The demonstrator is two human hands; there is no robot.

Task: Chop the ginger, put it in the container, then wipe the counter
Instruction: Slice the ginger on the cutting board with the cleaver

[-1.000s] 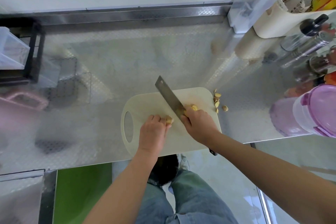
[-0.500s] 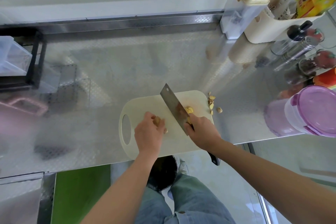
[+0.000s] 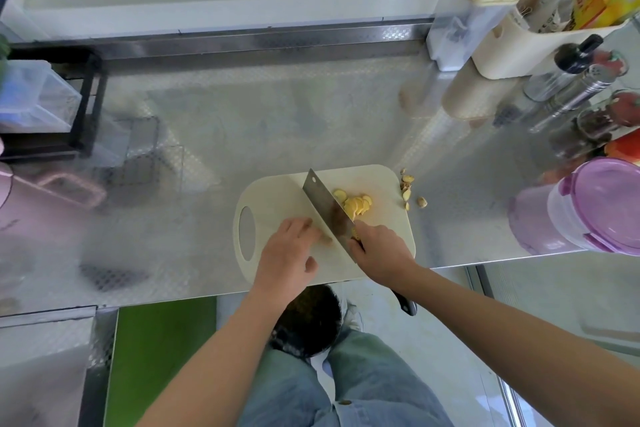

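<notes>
The right hand (image 3: 379, 253) grips a cleaver (image 3: 325, 208), blade down on the cutting board (image 3: 277, 192); the left hand (image 3: 287, 253) rests beside it, fingertips blurred, so its grasp cannot be told. Sliced ginger (image 3: 355, 204) lies just beyond the right knuckles, with peelings (image 3: 407, 188) farther right.

Counter (image 3: 277, 107) behind the cutting board (image 3: 277, 198) lies open to the back rail. Left approach is bounded by a black rack (image 3: 86, 97). Right side is crowded: bottles (image 3: 575, 80), cream caddy (image 3: 512, 48), purple-lidded container (image 3: 606, 208). Peel scraps (image 3: 407, 187) lie just beside the board's right edge.
</notes>
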